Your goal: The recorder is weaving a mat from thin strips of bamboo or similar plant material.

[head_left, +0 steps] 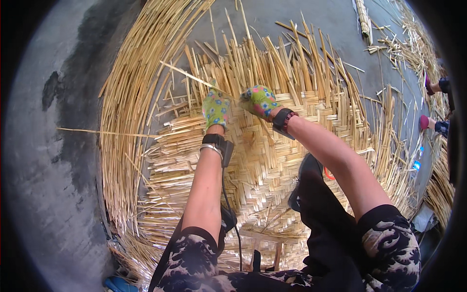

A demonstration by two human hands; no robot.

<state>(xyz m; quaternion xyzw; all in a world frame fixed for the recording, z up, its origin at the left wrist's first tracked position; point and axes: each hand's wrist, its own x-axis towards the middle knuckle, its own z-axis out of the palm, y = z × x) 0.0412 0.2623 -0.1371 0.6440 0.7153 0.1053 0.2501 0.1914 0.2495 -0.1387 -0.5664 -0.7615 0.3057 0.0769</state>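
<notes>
- grey concrete floor [58, 170] runs off to the left of the hands, with a dark damp-looking stain [73, 112] on it
- loose scraps of split cane [413, 44] lie scattered far up to the right
- another person's sleeves and reddish gloves [424, 121] show at the right edge, well apart
- something blue [114, 283] sits at the bottom left, too cut off to tell

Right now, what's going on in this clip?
A person sits on a large woven straw mat spread over a concrete floor, working at its unfinished edge. Both hands wear floral green gloves: the left hand presses on the weave, and the right hand beside it grips a thin strip that slants up to the left. Loose strips fan out around the mat. Another person's feet show at the far right.
</notes>
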